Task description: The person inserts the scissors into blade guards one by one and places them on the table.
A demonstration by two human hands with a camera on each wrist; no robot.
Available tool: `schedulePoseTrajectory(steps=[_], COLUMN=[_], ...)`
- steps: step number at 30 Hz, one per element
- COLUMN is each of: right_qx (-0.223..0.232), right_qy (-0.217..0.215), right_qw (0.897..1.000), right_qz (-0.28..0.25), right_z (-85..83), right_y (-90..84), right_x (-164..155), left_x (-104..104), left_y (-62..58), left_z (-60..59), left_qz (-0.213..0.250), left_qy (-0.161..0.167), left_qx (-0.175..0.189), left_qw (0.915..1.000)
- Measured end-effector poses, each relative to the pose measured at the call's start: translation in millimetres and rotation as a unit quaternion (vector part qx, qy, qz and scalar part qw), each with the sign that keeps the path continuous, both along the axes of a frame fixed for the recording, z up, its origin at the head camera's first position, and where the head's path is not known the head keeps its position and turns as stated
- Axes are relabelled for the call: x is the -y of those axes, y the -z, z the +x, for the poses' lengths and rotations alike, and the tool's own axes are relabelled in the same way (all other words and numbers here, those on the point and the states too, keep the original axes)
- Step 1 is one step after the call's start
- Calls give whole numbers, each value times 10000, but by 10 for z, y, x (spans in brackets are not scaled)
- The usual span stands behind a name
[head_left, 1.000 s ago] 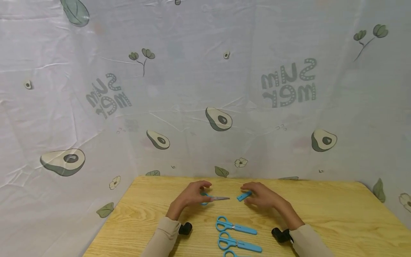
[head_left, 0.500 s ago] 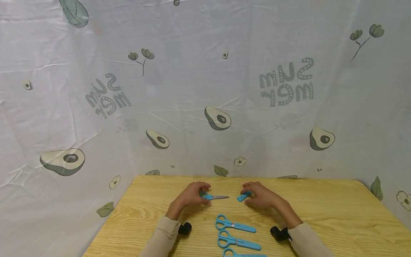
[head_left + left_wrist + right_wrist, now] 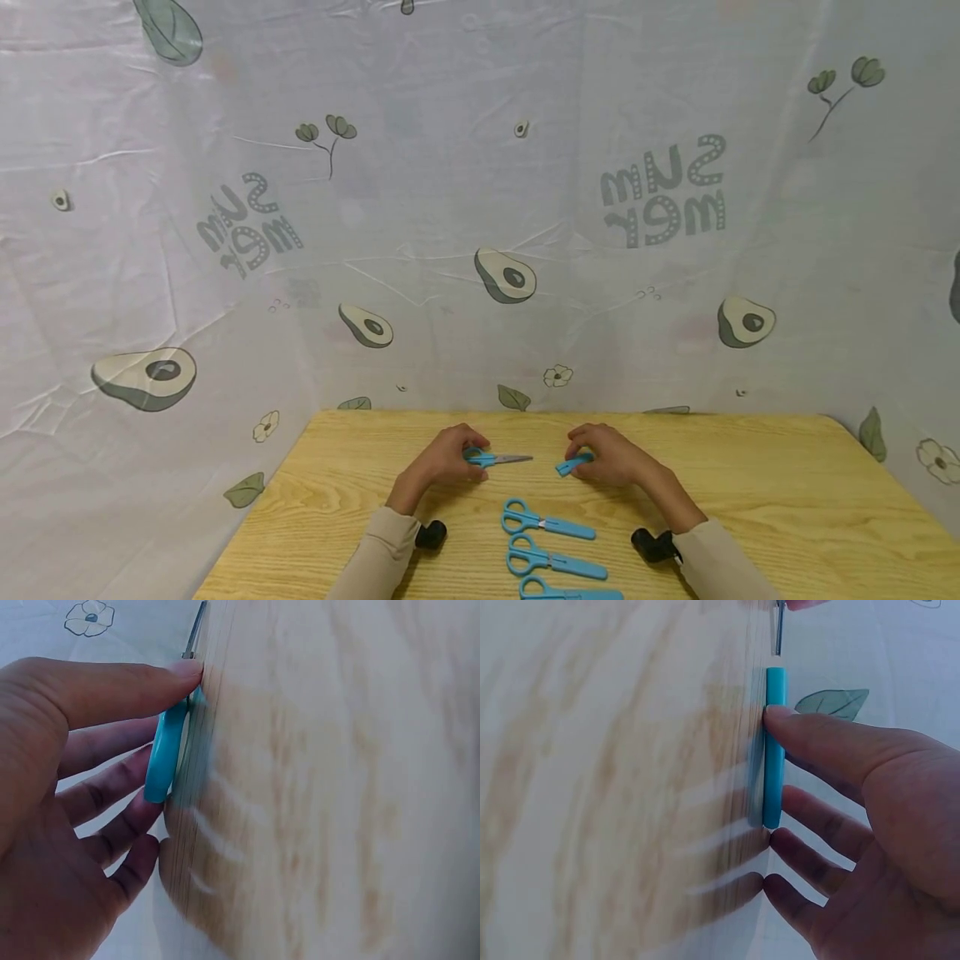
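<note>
Near the far middle of the table, my left hand (image 3: 448,454) holds blue-handled scissors (image 3: 513,458), their bare metal blades pointing right. In the left wrist view the thumb lies over the scissors near the pivot, and the fingers curl behind the handle (image 3: 166,757). Just right of the blade tip, my right hand (image 3: 611,454) pinches a blue blade cover (image 3: 567,467) between thumb and forefinger. The right wrist view shows the cover (image 3: 775,750) low at the tabletop, a small gap from the blade tip (image 3: 779,637). The other right fingers are spread behind it.
Three pairs of blue scissors, a far one (image 3: 547,521), a middle one (image 3: 557,558) and a near one (image 3: 570,593), lie in a column on the wooden table (image 3: 720,475). Their blades are covered. A patterned curtain (image 3: 442,217) hangs behind the table's far edge.
The left thumb has shifted and the scissor handles look closer together. The right thumb has come onto the blade cover, which is slightly turned. The view has drifted a little.
</note>
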State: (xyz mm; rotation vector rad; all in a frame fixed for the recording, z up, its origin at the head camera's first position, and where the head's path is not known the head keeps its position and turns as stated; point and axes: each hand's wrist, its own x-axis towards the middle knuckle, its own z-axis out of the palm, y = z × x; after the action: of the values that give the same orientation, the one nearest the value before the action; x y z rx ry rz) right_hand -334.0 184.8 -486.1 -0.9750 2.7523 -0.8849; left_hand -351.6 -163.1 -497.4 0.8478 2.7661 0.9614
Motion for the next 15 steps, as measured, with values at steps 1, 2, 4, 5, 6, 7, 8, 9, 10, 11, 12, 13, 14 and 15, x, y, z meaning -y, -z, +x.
schedulePoseTrajectory(steps=[1,2,4,5,6,7,8,9,10,11,12,13,14,15], right_qx=[-14,-32,-22,-10,-26,-53,-46,-50,-41,-4,39,76,141,187], right_qy=[5,7,34,46,51,53,69,66,76,93,119,142,170,185], right_qw=[10000,10000,10000,10000,10000,10000,10000,10000,10000,9999,9999,9998,9996,9993], right_qz=[-2,14,8,7,31,52,44,29,2,-38,-92,-140,-203,-246], right_z=[9,17,36,46,53,62,73,86,101,118,133,151,168,183], right_y=[-1,0,1,0,1,1,-1,-6,-15,-26,-36,-51,-65,-78], right_x=[-5,-10,-19,-23,-31,-38,-47,-55,-67,-79,-93,-106,-119,-129], left_x=[-5,-8,-23,-31,-39,-45,-49,-54,-57,-56,-53,-49,-40,-27], left_y=[4,7,5,2,-1,-3,-7,-12,-16,-18,-20,-22,-19,-19], left_z=[3,3,6,6,7,6,5,7,7,8,11,14,19,32], left_qz=[19,24,-12,-31,-57,-84,-112,-154,-188,-228,-261,-294,-310,-308], left_qy=[-9,-4,23,59,91,118,174,206,248,261,254,234,212,161], left_qx=[30,46,15,-19,-47,-88,-174,-252,-332,-388,-436,-483,-520,-510], left_qw=[10000,10000,10000,10000,9999,9999,9996,9993,9990,9986,9984,9981,9979,9981])
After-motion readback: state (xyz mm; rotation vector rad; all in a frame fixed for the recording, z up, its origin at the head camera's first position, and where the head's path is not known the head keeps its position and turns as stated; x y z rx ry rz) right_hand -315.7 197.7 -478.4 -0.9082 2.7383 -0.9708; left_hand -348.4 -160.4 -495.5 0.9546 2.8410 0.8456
